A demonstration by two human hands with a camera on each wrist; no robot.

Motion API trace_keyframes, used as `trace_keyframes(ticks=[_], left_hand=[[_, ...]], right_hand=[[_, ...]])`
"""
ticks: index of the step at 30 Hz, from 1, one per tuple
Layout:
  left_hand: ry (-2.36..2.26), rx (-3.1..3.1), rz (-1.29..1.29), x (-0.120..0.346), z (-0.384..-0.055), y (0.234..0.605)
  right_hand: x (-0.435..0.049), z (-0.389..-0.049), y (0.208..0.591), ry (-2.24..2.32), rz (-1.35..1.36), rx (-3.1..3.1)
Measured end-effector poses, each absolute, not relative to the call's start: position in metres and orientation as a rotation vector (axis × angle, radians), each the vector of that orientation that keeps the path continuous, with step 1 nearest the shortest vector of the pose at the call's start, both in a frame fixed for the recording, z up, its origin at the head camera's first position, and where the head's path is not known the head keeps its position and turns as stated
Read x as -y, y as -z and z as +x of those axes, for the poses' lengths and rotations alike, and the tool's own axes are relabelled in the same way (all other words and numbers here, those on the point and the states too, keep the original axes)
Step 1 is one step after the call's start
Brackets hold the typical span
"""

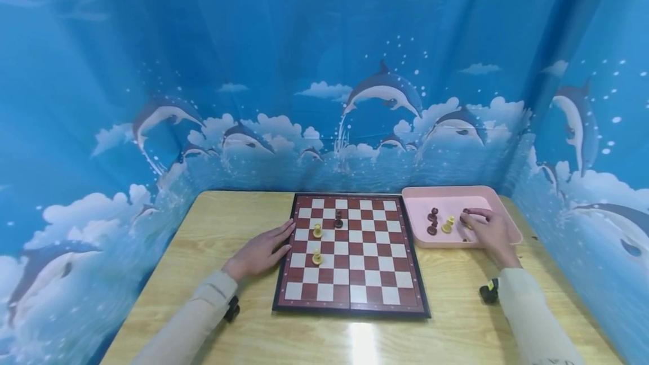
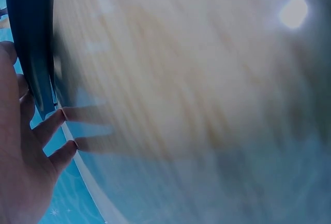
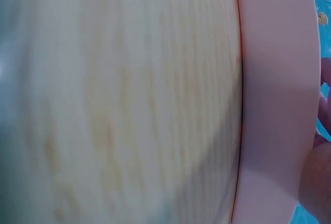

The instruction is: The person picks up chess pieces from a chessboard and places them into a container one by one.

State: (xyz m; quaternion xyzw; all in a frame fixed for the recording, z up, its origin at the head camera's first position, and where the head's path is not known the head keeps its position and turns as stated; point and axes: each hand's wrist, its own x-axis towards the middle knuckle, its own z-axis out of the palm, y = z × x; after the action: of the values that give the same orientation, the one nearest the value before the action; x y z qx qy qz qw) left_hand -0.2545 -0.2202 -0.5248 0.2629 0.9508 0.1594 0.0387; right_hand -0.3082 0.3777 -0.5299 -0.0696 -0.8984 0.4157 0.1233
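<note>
My left hand [image 1: 259, 252] rests at the left edge of the chessboard [image 1: 350, 311], its fingers fairly straight. In the left wrist view, fingertips of the left hand [image 2: 31, 157] show beside the board's dark edge [image 2: 33, 38]. Over the pink tray [image 1: 418, 238], my right hand [image 1: 490, 232] pinches a dark chess piece [image 1: 463, 217] between thumb and fingers. Near it in the tray lie a yellow chess piece [image 1: 447, 225] and two dark ones [image 1: 432, 221]. The right wrist view shows the tray's side wall [image 3: 279, 89], which hides most of the right hand [image 3: 318, 177].
On the board stand two yellow pieces, one at the upper left [image 1: 317, 231] and another lower [image 1: 316, 257], plus a dark piece [image 1: 338, 219]. The wooden table [image 1: 228, 213] extends around both. A blue dolphin-printed curtain [image 1: 284, 72] closes off the back and sides.
</note>
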Motion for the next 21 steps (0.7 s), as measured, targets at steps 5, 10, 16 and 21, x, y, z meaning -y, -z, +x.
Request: trace_keyframes(ticks=[5,10,16,21], left_hand=[[-0.485,-2.917,0.812,0.221,-0.256,0.525],[-0.482,-2.908,0.807,0.222,-0.256,0.526],[-0.496,-2.893,0.807,0.221,-0.256,0.527],[-0.506,-2.888,0.787,0.220,-0.257,0.526]], right_hand=[[-0.377,-0.307,0.529,-1.265,-0.187,2.601],[-0.379,-0.308,0.529,-1.282,-0.168,2.556],[-0.375,-0.309,0.520,-1.244,-0.147,2.506],[-0.368,-0.309,0.512,-1.227,-0.098,2.492]])
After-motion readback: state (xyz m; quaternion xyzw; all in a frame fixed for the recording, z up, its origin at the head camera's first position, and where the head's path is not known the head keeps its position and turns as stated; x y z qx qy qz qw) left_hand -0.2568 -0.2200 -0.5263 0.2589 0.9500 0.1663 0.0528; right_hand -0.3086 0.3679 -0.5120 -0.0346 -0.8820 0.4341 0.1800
